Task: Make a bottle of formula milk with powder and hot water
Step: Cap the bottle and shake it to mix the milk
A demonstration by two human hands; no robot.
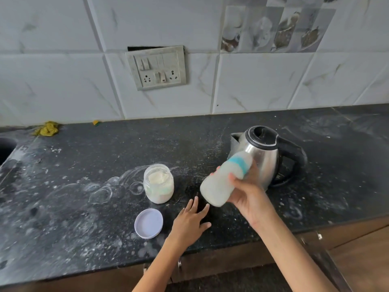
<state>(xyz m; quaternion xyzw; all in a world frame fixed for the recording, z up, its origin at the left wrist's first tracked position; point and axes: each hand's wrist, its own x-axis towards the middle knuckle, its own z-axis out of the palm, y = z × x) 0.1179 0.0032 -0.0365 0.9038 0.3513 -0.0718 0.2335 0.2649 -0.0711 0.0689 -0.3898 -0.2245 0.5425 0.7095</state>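
Note:
My right hand (248,199) grips a baby bottle (221,182) full of white milk, with a teal collar and a capped top. The bottle is tilted, its top pointing up and to the right, and it looks motion-blurred. It hangs above the counter in front of a steel electric kettle (267,157) with a black lid and handle. My left hand (189,222) rests flat on the dark counter with its fingers spread, holding nothing. An open jar of white powder (159,183) stands to the left of the bottle. Its pale lid (148,223) lies upside down beside my left hand.
The black stone counter (84,207) is dusted with white powder smears. A sink corner (6,148) shows at far left, a yellow cloth (47,128) lies by the tiled wall. A switch and socket panel (156,67) sits on the wall. Wooden cabinet fronts (357,249) run below the counter edge.

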